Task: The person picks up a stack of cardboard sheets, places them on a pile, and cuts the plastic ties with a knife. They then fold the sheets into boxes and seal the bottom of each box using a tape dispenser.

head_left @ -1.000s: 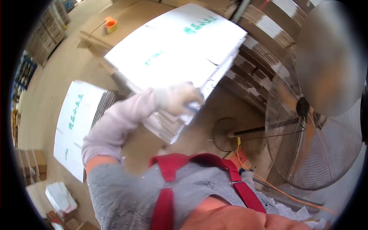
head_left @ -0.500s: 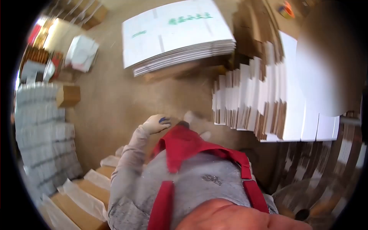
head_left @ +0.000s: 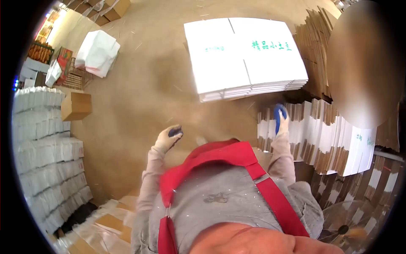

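Note:
My left hand (head_left: 169, 137), in a white glove with a dark blue palm, hangs over the floor left of my red apron (head_left: 220, 154). Its fingers are loosely bent and apart, with nothing visible in them. My right hand (head_left: 281, 120), gloved in white and blue, is at the left part of a row of folded white and brown cartons (head_left: 313, 127), overlapping them in this view. Its fingers are partly spread, holding nothing that shows. Ahead of it lies a stack of flat white cartons (head_left: 249, 57) with green lettering.
Wrapped white bundles (head_left: 46, 148) are piled along the left, with a brown box (head_left: 77, 106) beside them. A white sack-like bundle (head_left: 98, 53) stands farther off. Brown cardboard sheets (head_left: 315, 51) lean at the right; a fan (head_left: 349, 224) is at lower right.
My right hand has come into view beside the row of cartons. My view has turned, so the flat stack appears farther right. The left hand stays low at my left side.

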Demonstrator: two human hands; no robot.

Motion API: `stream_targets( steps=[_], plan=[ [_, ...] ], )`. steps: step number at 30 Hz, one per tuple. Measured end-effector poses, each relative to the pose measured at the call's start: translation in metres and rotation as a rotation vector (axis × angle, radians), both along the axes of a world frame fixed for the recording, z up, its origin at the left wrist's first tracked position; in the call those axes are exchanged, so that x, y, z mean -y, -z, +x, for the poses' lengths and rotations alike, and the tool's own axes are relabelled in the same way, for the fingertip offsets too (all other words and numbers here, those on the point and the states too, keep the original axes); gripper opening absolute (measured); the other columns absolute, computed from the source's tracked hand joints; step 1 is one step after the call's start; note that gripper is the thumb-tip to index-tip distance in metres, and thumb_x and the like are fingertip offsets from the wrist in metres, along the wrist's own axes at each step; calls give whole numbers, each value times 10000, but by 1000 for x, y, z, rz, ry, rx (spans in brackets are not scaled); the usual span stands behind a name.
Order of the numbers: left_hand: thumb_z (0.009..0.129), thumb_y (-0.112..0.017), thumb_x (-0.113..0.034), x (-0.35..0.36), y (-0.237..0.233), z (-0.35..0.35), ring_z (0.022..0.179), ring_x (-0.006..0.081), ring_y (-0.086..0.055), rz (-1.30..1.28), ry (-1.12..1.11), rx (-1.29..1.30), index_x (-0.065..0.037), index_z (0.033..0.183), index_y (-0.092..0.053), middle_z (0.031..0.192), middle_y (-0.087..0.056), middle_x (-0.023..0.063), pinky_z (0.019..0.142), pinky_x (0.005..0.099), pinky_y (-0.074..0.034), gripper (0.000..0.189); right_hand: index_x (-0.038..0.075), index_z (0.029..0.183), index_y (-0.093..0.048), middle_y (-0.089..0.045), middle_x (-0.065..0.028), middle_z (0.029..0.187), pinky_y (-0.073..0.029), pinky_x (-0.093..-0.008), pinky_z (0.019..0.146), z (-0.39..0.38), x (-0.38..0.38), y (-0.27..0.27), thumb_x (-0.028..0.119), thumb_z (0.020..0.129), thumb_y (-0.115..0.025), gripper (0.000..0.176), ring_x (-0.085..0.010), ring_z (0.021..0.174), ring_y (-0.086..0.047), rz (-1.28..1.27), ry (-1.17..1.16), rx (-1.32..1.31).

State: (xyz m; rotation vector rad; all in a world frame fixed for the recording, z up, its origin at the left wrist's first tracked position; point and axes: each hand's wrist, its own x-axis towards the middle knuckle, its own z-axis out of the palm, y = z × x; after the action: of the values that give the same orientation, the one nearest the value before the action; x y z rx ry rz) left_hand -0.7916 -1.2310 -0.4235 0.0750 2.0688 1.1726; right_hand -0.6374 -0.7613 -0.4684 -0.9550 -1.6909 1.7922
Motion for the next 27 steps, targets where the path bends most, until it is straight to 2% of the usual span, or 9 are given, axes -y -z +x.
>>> stream_targets(
  steps=[5, 7, 12, 14, 16, 18, 21, 24, 27],
  plan=[
    [781, -675, -157, -16, -75, -147, 876, 111, -602, 236, 43, -161, -82, 1171, -552, 1079, -622, 46, 625, 219, -487, 416, -23, 1125, -554, -579, -81, 1116, -416, -254, 916, -113, 26, -45, 23, 856, -521, 275, -147, 997, -546, 269, 62, 47],
    [801, -628, -47, -22, -92, -206, 1061, 145, -554, 104, 233, -445, -4, 1189, -503, 1200, -559, 89, 894, 257, -442, 410, -20, 1096, -568, -606, -87, 1093, -425, -273, 909, -145, 8, -37, -1, 822, -547, 276, -154, 993, -560, 389, 137, 66],
    [793, -650, -63, 70, -4, -317, 1038, 155, -564, 77, -67, -126, 4, 1193, -503, 1166, -578, 95, 821, 260, -471, 430, 6, 1097, -573, -583, -110, 1061, -435, -294, 859, -280, 22, -33, 97, 820, -589, 292, -217, 978, -549, 676, 412, 241],
    [803, -651, -173, 171, 52, -338, 1019, 190, -577, -284, -72, -251, 14, 1169, -530, 1110, -599, 133, 838, 291, -468, 428, 32, 1086, -585, -583, -128, 1073, -424, -326, 871, -333, 28, -17, 117, 795, -610, 304, -264, 990, -542, 786, 352, 262],
    [808, -613, -367, 253, 52, -318, 837, 183, -589, -370, -356, -28, -19, 1010, -608, 920, -638, 72, 757, 304, -463, 402, 88, 1088, -594, -580, -145, 1067, -401, -374, 900, -379, 44, -22, 188, 757, -651, 351, -311, 1001, -525, 908, 343, 396],
    [815, -601, -364, 309, 54, -305, 839, 185, -592, -405, -352, 123, -19, 1018, -606, 928, -638, 76, 753, 305, -466, 401, 121, 1114, -587, -572, -131, 1083, -383, -387, 918, -403, 31, -2, 239, 736, -653, 401, -280, 1051, -502, 1014, 354, 498],
    [825, -584, -361, 297, 75, -383, 843, 190, -595, -412, -149, 216, -19, 1031, -603, 939, -638, 82, 747, 306, -471, 400, 117, 1183, -531, -531, -136, 1151, -305, -440, 982, -413, 26, 47, 345, 763, -558, 478, -289, 1097, -469, 1057, 531, 774],
    [835, -567, -358, 241, 113, -518, 847, 194, -599, -413, 133, 227, -19, 1044, -601, 950, -638, 88, 741, 307, -476, 399, 133, 1265, -447, -428, -176, 1287, -211, -469, 1050, -433, 60, -4, 364, 790, -536, 536, -326, 1226, -353, 905, 461, 1150],
    [846, -550, -354, 176, 124, -656, 851, 198, -602, -389, 288, 176, -19, 1057, -598, 961, -638, 95, 735, 309, -481, 399, 145, 1294, -415, -383, -184, 1326, -181, -463, 1068, -434, 78, -12, 373, 799, -532, 558, -342, 1260, -309, 835, 509, 1152]
  ],
)
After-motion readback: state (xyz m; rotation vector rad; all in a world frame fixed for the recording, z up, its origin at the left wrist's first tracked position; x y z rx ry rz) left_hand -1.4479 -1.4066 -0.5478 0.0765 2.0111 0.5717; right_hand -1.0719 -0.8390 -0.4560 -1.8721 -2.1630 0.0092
